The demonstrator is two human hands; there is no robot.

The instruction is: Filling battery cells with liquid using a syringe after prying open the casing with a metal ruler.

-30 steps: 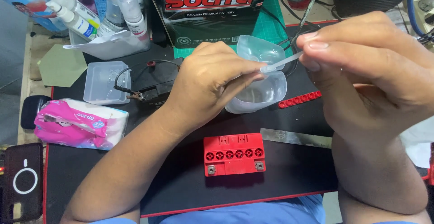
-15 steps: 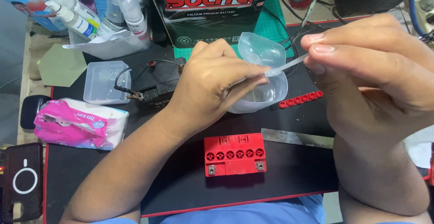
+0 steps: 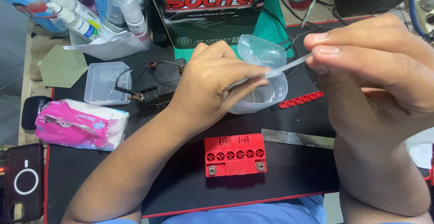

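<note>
Thin clear strip pinched between both your hands.
Your left hand (image 3: 217, 83) fingers grip one end, your right hand (image 3: 375, 70) fingers the other end of the strip (image 3: 289, 66).

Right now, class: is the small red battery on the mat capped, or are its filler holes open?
Open. The red battery shows six uncovered round holes along its top, and the red cap strip lies apart on the mat.

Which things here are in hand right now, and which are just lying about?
In hand: left hand and right hand pinch a thin clear strip over the clear plastic cup.

Lying about: red battery, red cap strip, pink tissue pack, spray bottles, metal ruler.
</note>
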